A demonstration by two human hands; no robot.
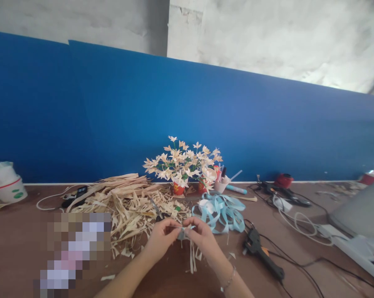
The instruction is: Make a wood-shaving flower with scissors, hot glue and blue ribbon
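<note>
My left hand (164,238) and my right hand (202,238) meet low in the middle of the view, thumbs and forefingers pinched on a small light-blue piece (182,234). Thin pale strips (192,257) hang below my right hand. A loose pile of light-blue ribbon (219,211) lies just beyond my right hand. Dry, straw-coloured husk strips (127,207) are heaped beyond my left hand, with scissors (156,209) at the heap's right side. Behind are cream flowers (183,159) in red pots (178,189).
A black glue gun (263,252) with cords lies at the right, near a white power strip (354,252). A white cup (220,185) holds pens. A white bucket (11,190) stands far left. A blue partition (112,116) borders the brown table (15,240). A blurred patch covers the lower left.
</note>
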